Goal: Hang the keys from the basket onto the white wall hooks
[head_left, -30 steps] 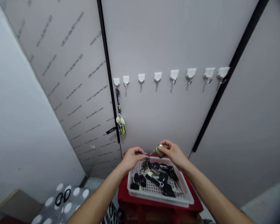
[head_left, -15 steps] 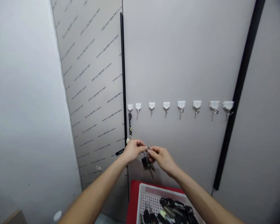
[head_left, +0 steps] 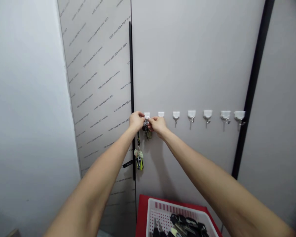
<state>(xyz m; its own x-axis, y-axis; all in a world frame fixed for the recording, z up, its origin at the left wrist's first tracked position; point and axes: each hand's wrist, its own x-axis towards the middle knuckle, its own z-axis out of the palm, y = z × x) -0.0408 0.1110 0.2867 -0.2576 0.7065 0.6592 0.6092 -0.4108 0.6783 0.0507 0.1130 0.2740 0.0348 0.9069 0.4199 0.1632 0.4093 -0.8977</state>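
A bunch of keys [head_left: 147, 134] hangs from a metal ring right at the second white hook [head_left: 147, 114] from the left. My left hand [head_left: 137, 120] pinches the ring from its left side. From the other side my right hand [head_left: 158, 125] grips the same ring, its thumb and fingers closed. Whether the ring sits on the hook's metal part cannot be made out behind the fingers. Below my left hand dangles another key set [head_left: 139, 159] on a black patterned strap, with a pale bow and a yellow tassel.
More white hooks [head_left: 191, 114] run in a row to the right along the grey cabinet door [head_left: 199, 59]. A white basket [head_left: 162, 205] holding several keys rests on a red surface [head_left: 142, 210] below. Long black handles [head_left: 131, 72] border the door.
Both hands have risen with the bunch of keys, from below the hooks up to the second one. The strap's hanging key set is now more exposed.
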